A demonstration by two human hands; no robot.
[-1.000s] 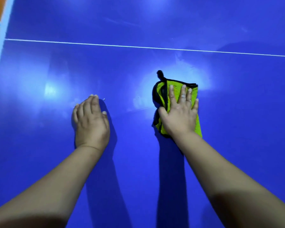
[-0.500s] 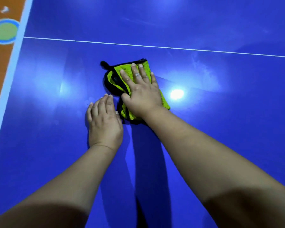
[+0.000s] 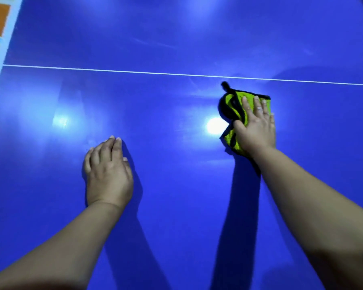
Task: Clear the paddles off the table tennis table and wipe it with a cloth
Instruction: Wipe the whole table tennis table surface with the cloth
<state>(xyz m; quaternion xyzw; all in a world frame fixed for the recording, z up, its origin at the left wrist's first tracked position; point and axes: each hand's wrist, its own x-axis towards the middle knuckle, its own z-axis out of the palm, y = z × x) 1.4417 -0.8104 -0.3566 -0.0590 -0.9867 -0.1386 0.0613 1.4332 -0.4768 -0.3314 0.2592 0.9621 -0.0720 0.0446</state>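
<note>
Cloth [image 3: 232,141] slid right; fingers [image 3: 247,108], seemingly straight, press it.

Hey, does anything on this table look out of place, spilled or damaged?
Nothing stands out. The right hand presses a bunched green cloth onto the blue table, the left hand rests on the surface apart from it; only light glare and faint streaks show.

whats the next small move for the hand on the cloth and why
Probably sweep the green cloth sideways along the table near the white line: the right hand presses flat on it, while the left hand rests on the bare surface as a brace.
</note>
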